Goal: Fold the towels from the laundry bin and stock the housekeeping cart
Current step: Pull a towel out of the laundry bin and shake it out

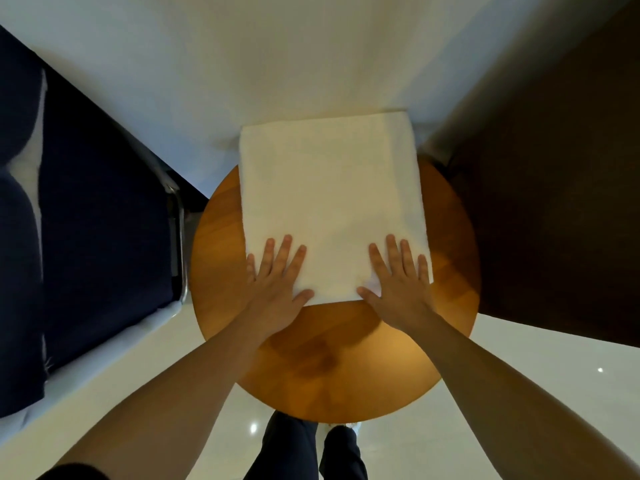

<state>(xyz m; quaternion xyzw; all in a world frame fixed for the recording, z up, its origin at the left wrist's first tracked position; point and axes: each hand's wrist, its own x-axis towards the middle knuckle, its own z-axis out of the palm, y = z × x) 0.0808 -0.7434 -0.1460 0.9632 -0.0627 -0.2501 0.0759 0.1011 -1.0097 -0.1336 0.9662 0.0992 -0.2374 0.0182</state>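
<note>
While folded, towel (332,202) under both flat hands.

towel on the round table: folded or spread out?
Folded: the towel is a compact rectangle with a thick near edge, both hands flat on it.

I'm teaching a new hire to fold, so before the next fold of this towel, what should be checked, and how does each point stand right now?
1. Towel lies flat and smooth on the round table: ok.
2. Left hand presses the near left corner with straight fingers: ok.
3. Right hand presses the near right corner with straight fingers: ok.
4. Towel fully supported by the table: not ok, its far end reaches past the table's far rim.
5. Layers underneath aligned: cannot tell, only the top face shows.
6. Bare table in front for the fold: ok.
</note>
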